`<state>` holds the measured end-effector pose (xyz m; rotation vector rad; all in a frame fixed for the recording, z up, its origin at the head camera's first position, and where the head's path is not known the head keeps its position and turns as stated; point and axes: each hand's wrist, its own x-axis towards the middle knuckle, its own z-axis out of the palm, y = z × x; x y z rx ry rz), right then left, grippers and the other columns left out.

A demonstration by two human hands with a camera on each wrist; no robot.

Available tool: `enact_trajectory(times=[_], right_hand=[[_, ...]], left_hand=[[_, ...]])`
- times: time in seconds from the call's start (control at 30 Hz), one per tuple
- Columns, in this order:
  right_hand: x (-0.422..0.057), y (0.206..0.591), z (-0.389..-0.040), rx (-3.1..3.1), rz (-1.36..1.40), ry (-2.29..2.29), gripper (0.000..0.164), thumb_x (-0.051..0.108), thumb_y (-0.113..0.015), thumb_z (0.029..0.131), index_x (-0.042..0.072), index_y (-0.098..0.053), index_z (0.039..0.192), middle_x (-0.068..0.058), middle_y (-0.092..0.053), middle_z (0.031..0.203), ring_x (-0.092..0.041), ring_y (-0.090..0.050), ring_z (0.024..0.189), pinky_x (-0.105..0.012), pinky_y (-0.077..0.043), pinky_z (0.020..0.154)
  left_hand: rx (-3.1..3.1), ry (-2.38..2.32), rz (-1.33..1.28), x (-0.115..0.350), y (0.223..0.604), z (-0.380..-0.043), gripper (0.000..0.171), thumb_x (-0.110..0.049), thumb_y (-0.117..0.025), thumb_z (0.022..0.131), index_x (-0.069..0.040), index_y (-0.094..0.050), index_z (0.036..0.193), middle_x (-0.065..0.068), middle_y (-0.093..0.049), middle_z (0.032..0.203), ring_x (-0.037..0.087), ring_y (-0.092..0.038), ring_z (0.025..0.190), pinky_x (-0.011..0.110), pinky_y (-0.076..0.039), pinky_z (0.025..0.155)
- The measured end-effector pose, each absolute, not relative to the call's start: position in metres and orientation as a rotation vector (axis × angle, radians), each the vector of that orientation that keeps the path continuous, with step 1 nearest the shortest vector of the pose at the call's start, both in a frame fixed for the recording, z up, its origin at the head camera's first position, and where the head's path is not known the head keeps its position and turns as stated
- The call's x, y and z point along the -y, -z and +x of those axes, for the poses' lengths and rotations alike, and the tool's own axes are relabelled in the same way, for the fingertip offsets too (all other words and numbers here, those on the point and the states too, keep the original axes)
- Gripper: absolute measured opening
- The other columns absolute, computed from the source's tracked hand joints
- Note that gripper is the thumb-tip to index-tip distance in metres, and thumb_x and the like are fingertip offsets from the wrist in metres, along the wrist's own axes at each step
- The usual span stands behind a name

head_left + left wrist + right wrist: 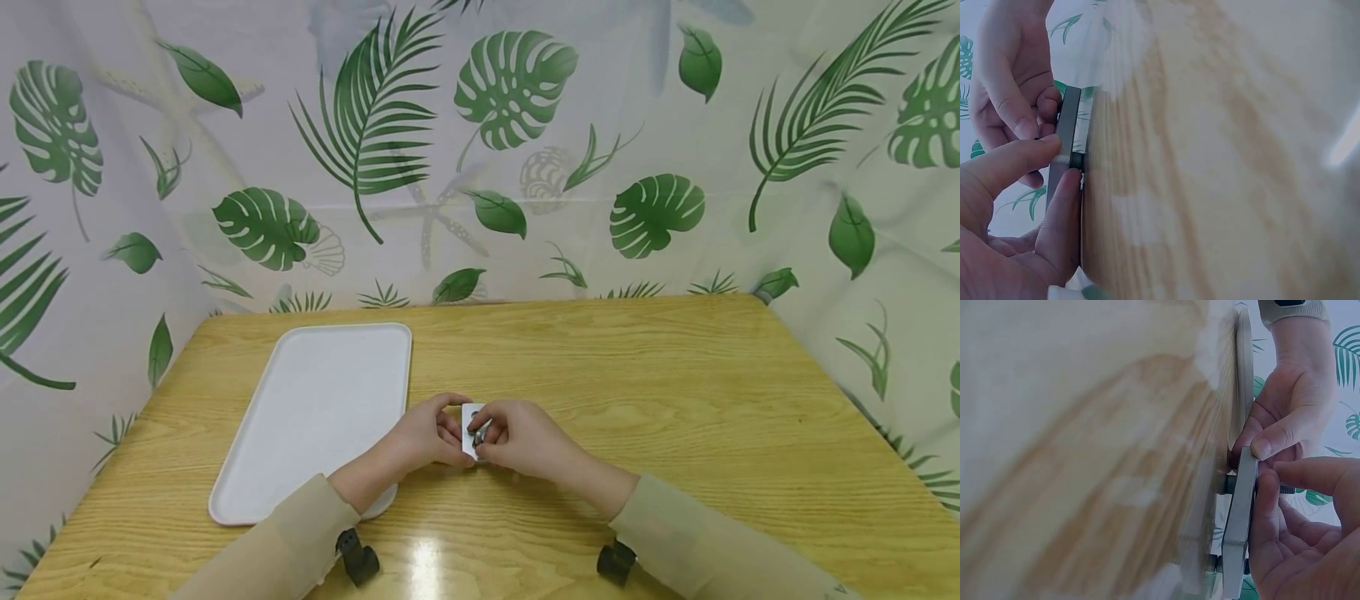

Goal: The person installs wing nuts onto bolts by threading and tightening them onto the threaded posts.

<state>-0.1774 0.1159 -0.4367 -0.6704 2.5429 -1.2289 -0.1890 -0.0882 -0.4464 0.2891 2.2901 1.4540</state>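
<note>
A small, flat pale plate [468, 411] is held just above the table between both hands. The left hand [423, 433] grips its edge, thumb on the top face and a finger beneath, as the left wrist view shows. From the other side the right hand [525, 437] pinches a threaded metal bolt [1286, 489] that stands up from the plate. Dark round bolt ends [1229, 484] stick out under the plate and look close to or touching the tabletop. The fingertips partly hide the bolt, and whether a nut is on it I cannot tell.
A white rectangular tray [322, 408] lies on the wooden table [637, 375], left of the hands and partly under the left forearm. Behind the table and along its sides hangs a leaf-printed cloth [562, 250]. A black wrist camera sits below each sleeve.
</note>
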Motion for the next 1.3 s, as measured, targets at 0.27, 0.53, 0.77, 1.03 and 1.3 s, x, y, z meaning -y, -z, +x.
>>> enact_trajectory(times=[0.27, 0.53, 0.77, 1.03, 1.3], right_hand=[[-0.111, 0.434, -0.175, -2.607, -0.509, 1.205, 0.019, 0.013, -0.086, 0.089, 0.004, -0.072, 0.098, -0.004, -0.071, 0.079, -0.009, -0.061, 0.062, -0.025, -0.051, 0.057], [-0.108, 0.431, -0.178, -2.692, -0.446, 1.106, 0.023, 0.019, -0.086, 0.089, 0.009, -0.067, 0.080, 0.001, -0.063, 0.066, -0.008, -0.057, 0.056, -0.024, -0.048, 0.056], [-0.111, 0.429, -0.178, -2.659, -0.462, 1.131, 0.026, 0.018, -0.086, 0.089, 0.009, -0.066, 0.075, 0.001, -0.064, 0.060, -0.008, -0.056, 0.051, -0.023, -0.044, 0.052], [-0.113, 0.427, -0.174, -2.607, -0.490, 1.168, 0.017, 0.013, -0.084, 0.091, 0.005, -0.071, 0.098, -0.001, -0.067, 0.067, -0.009, -0.059, 0.054, -0.025, -0.049, 0.054], [-0.114, 0.427, -0.175, -2.514, -0.624, 1.261, 0.031, 0.003, -0.073, 0.094, -0.003, -0.072, 0.124, -0.004, -0.071, 0.077, -0.005, -0.055, 0.052, -0.024, -0.048, 0.051]], left_hand=[[-2.271, -1.469, 0.286, 0.088, 0.445, -0.188, 0.086, 0.009, -0.086, 0.079, -0.002, -0.047, 0.155, 0.012, -0.070, 0.099, 0.009, -0.070, 0.078, 0.026, -0.060, 0.074], [-2.262, -1.486, 0.274, 0.086, 0.443, -0.188, 0.087, 0.009, -0.087, 0.077, -0.001, -0.048, 0.155, 0.011, -0.070, 0.098, 0.010, -0.070, 0.078, 0.026, -0.060, 0.074], [-2.270, -1.492, 0.270, 0.086, 0.441, -0.188, 0.086, 0.010, -0.087, 0.077, -0.002, -0.049, 0.154, 0.011, -0.069, 0.096, 0.011, -0.070, 0.077, 0.025, -0.059, 0.071], [-2.255, -1.491, 0.258, 0.088, 0.442, -0.189, 0.085, 0.011, -0.086, 0.078, -0.002, -0.049, 0.154, 0.011, -0.069, 0.097, 0.011, -0.070, 0.077, 0.026, -0.060, 0.072], [-2.269, -1.464, 0.261, 0.088, 0.442, -0.190, 0.085, 0.008, -0.087, 0.078, -0.003, -0.049, 0.153, 0.010, -0.068, 0.098, 0.010, -0.069, 0.080, 0.025, -0.059, 0.073]])
